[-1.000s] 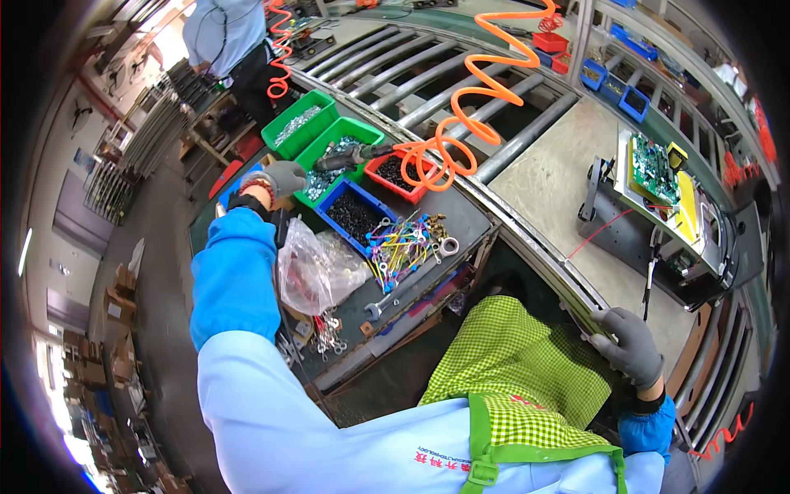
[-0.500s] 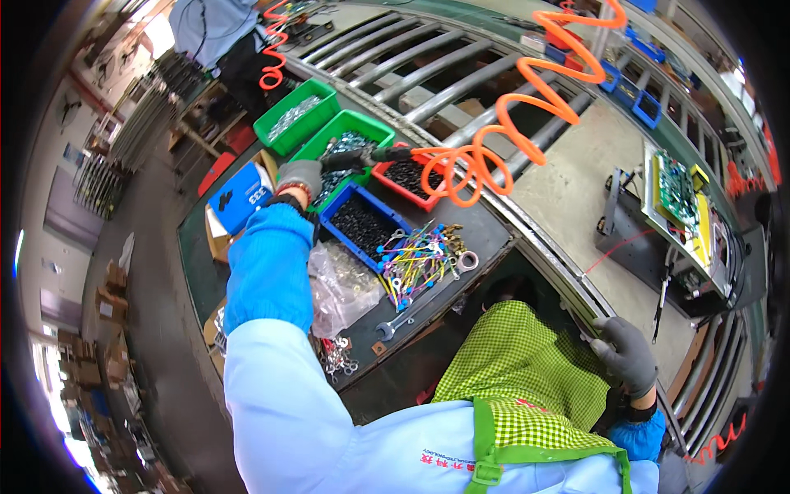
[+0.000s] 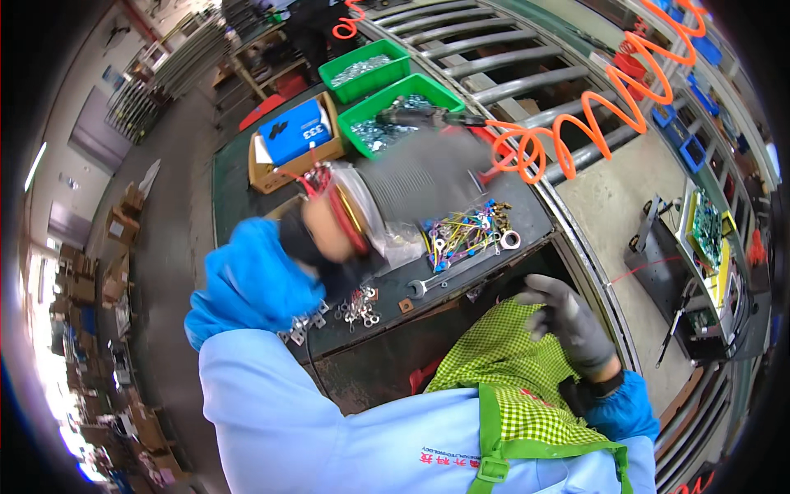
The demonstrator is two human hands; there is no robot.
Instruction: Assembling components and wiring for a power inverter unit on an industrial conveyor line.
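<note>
My left hand [image 3: 436, 177], in a grey glove, is a motion blur above the parts bench; its fingers cannot be made out. It covers the place of the blue and red bins. Just beyond it a black air-driven hand tool [image 3: 424, 117] on an orange coiled hose [image 3: 576, 136] lies over a green bin [image 3: 358, 136] of metal parts. My right hand [image 3: 572, 321], also gloved in grey, hangs above my green checked apron [image 3: 494, 346], fingers spread and holding nothing visible. Between the hands lie coloured ring-ended pieces [image 3: 465, 235] and a wrench [image 3: 429, 285].
A second green bin [image 3: 366, 74] of small metal parts stands behind. A blue box sits in a cardboard carton [image 3: 321, 156] at the left. To the right, a black chassis with a circuit board [image 3: 704, 222] rests beside the roller conveyor [image 3: 527, 62]. Loose metal terminals [image 3: 358, 306] lie nearer me.
My left hand has let go of the air tool and moved back toward me, over the bins. My right hand has left the metal rail and moved left, its fingers spreading. The view has shifted.
</note>
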